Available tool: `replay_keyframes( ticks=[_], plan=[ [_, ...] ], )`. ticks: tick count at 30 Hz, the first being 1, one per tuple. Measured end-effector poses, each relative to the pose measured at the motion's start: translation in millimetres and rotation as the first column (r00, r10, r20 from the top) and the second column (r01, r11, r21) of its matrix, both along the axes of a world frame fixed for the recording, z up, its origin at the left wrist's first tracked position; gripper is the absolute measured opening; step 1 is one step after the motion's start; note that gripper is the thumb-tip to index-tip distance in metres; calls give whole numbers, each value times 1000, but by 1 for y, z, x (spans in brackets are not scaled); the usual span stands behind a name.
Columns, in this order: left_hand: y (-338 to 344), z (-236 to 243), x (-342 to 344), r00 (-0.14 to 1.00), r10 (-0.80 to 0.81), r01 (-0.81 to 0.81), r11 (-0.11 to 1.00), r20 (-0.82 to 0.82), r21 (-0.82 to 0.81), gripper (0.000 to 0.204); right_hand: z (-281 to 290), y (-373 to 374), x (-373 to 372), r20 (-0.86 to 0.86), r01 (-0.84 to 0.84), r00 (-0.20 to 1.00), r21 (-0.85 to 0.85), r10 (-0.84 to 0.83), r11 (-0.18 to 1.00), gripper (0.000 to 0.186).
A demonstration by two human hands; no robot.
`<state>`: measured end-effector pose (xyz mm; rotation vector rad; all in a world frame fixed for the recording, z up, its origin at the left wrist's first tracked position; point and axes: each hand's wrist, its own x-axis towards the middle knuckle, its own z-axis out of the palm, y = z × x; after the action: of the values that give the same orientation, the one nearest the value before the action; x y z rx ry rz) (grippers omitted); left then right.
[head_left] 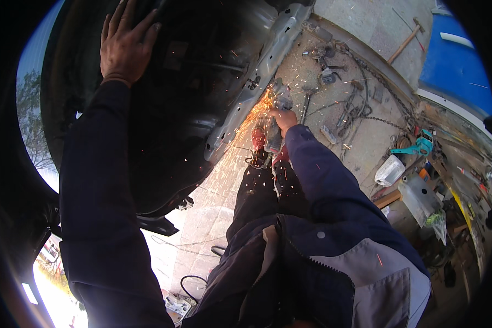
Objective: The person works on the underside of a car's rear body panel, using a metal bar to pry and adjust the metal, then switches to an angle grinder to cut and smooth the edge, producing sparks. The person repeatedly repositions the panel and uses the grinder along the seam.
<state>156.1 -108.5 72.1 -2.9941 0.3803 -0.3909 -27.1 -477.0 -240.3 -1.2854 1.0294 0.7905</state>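
My left hand (124,52) rests with outstretched, parted fingers against the dark vehicle body (175,98) at the upper left, holding nothing. In the middle, my right hand (284,119) is closed around an angle grinder (282,98). The grinder's head is close to a bare metal sill (238,117) along the vehicle's edge. Orange sparks (257,112) spray from there down and to the left. Glare and sparks hide the disc and the exact contact spot.
Tools and a chain (385,121) lie on the floor at the right. A hammer (407,41) lies farther off near a blue panel (454,65). A teal tool (418,145), a white container (390,170) and a clear plastic jug (421,197) stand among clutter. My shoes (258,139) are below the grinder.
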Motion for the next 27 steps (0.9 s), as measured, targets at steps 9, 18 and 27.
replay_keyframes(
  ticks=[9,18,27],
  plan=[
    [0,0,1,1000,-9,10,1000,7,-15,39,10,4,4,-39,-33,999,-60,31,998,35],
    [-1,2,0,1000,-12,12,1000,-3,-18,39,8,3,0,-38,-51,998,-70,49,996,37],
    [0,2,1,1000,-14,14,1000,3,-6,39,-10,5,-7,-91,-17,996,-51,13,999,33]
  ],
)
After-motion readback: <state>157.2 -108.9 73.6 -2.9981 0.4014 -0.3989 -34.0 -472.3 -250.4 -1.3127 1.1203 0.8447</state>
